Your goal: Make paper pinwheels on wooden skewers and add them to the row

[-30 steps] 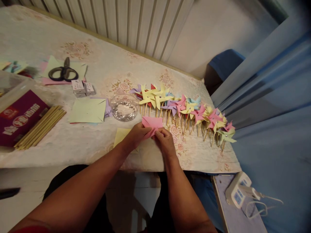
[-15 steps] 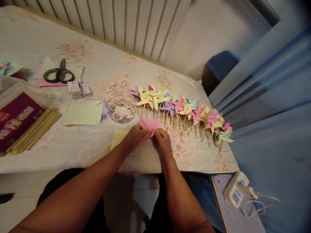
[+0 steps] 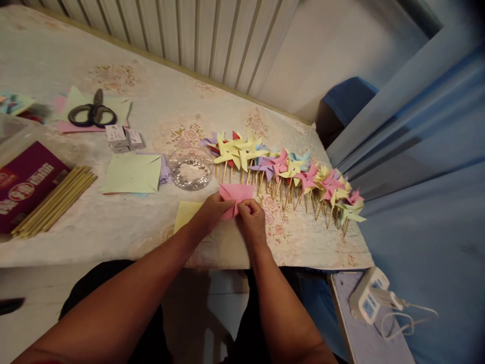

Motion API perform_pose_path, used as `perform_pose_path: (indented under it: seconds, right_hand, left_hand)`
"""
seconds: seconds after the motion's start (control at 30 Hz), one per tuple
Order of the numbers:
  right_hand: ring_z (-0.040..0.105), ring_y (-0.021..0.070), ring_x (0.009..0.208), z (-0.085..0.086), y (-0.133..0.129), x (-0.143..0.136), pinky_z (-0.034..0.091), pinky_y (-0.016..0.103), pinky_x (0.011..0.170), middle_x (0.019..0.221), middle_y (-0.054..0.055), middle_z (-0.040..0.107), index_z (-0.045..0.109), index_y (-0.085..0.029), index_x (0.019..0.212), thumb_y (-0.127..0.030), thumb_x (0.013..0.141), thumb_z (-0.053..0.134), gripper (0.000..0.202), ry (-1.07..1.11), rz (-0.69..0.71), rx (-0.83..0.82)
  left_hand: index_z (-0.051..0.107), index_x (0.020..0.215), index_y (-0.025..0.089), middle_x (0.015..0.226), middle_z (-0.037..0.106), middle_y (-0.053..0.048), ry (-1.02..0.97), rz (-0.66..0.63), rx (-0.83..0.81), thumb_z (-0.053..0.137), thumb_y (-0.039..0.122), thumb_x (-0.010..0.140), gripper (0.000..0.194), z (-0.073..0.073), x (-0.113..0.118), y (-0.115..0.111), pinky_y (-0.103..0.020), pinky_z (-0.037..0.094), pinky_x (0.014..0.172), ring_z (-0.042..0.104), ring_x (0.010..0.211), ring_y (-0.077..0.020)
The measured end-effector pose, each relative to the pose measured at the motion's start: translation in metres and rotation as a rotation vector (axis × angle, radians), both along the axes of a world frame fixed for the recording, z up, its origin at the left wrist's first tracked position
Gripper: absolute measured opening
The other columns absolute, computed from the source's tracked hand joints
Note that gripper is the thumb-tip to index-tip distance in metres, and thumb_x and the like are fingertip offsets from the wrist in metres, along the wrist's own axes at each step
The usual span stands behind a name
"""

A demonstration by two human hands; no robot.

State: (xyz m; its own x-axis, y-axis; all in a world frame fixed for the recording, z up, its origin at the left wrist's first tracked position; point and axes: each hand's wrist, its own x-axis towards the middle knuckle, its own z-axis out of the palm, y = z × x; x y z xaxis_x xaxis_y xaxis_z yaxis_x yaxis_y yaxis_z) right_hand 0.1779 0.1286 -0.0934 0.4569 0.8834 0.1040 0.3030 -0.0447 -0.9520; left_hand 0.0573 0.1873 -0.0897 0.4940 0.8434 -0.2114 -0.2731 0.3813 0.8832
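A pink paper (image 3: 237, 192) with bent corners is held above the table's front part. My left hand (image 3: 214, 212) grips its left side between thumb and fingers. On its right side, my right hand (image 3: 253, 217) pinches the lower part of the paper. Yellow paper (image 3: 185, 214) lies partly under my left hand. Behind my hands stands a clear round dish (image 3: 191, 174) with small shiny metal pieces. A row of paper pinwheels (image 3: 291, 169) on thin sticks stretches to the right.
Black scissors (image 3: 93, 114) rest on paper at the back left, near small white boxes (image 3: 123, 139). Green paper (image 3: 132, 173) lies left of the dish. Several sticks (image 3: 56, 202) lie beside a purple box (image 3: 30, 182). A power strip (image 3: 369, 296) is at the lower right.
My right hand's fingers have shifted slightly left and curled more on the pink paper. My left hand keeps its grip.
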Motion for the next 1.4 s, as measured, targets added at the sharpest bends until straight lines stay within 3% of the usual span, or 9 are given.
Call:
perform_pose_path:
  seconds: [0.43,0.7,0.97,1.4]
  right_hand:
    - [0.044,0.0145,0.063,0.001,-0.001,-0.008,0.036,0.027,0.063,0.064,-0.004,0.050,0.057,-0.021,0.065,-0.034,0.077,0.059,0.017,-0.031,-0.069,-0.006]
    - [0.044,0.0146,0.062,0.002,0.000,-0.009,0.037,0.028,0.063,0.062,-0.003,0.051,0.056,-0.021,0.063,-0.035,0.076,0.060,0.019,-0.030,-0.086,0.001]
    - [0.042,0.0124,0.061,0.003,-0.001,-0.011,0.035,0.026,0.061,0.061,-0.006,0.048,0.055,-0.019,0.062,-0.033,0.076,0.058,0.020,-0.040,-0.108,-0.017]
    - [0.044,0.0131,0.063,0.001,-0.002,-0.011,0.036,0.026,0.063,0.063,-0.005,0.052,0.057,-0.019,0.063,-0.034,0.076,0.059,0.020,-0.041,-0.107,-0.001]
  left_hand:
    - [0.068,0.076,0.011,0.072,0.068,-0.001,0.046,0.001,0.022,0.069,0.022,0.065,0.016,0.007,-0.001,-0.002,-0.024,0.045,0.068,0.058,0.067,-0.0136]
    - [0.071,0.085,0.011,0.076,0.071,-0.002,0.013,-0.001,0.001,0.071,0.024,0.065,0.024,0.007,0.000,-0.003,-0.027,0.048,0.076,0.062,0.075,-0.0167]
    - [0.068,0.082,0.010,0.078,0.069,-0.002,0.122,-0.014,0.040,0.068,0.027,0.065,0.025,0.009,-0.002,-0.003,-0.025,0.045,0.070,0.058,0.070,-0.0142]
    - [0.067,0.081,0.010,0.077,0.067,-0.001,0.136,-0.004,0.045,0.066,0.025,0.065,0.022,0.012,-0.002,-0.004,-0.025,0.044,0.068,0.056,0.069,-0.0133]
